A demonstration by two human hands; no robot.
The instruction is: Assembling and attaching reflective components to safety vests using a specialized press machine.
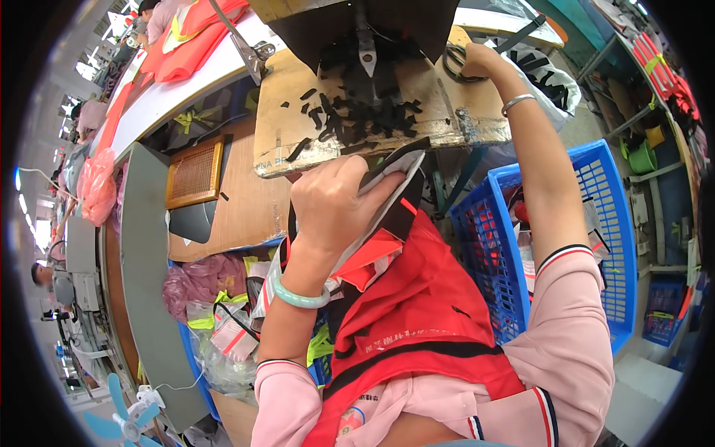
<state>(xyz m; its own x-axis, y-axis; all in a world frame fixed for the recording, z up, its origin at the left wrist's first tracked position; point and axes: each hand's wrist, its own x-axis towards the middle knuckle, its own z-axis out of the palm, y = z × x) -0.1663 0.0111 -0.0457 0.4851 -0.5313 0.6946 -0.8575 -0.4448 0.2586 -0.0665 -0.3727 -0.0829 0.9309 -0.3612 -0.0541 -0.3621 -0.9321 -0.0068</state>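
My left hand [333, 200] is closed around a folded grey-and-black fabric piece [395, 177], just below the front edge of a worn wooden board [279, 123]. Orange-red trim hangs from the fabric over my red apron [424, 290]. At the board's far right, my right hand [482, 62] is closed on black-handled scissors [453, 65]; their blades cannot be made out. Many short black strips [350, 119] lie scattered over the board, mostly under a dark machine plate [298, 26] with a pointed metal part [367, 61] in front.
To the right stands a blue plastic basket [547, 246] with fabric pieces inside. A white bag [555, 93] holding black strips sits beyond my right hand. On the left are a cardboard sheet [246, 179], a wooden-framed panel [195, 173] and plastic-bagged pieces [231, 335]. Orange fabric [186, 52] covers the far table.
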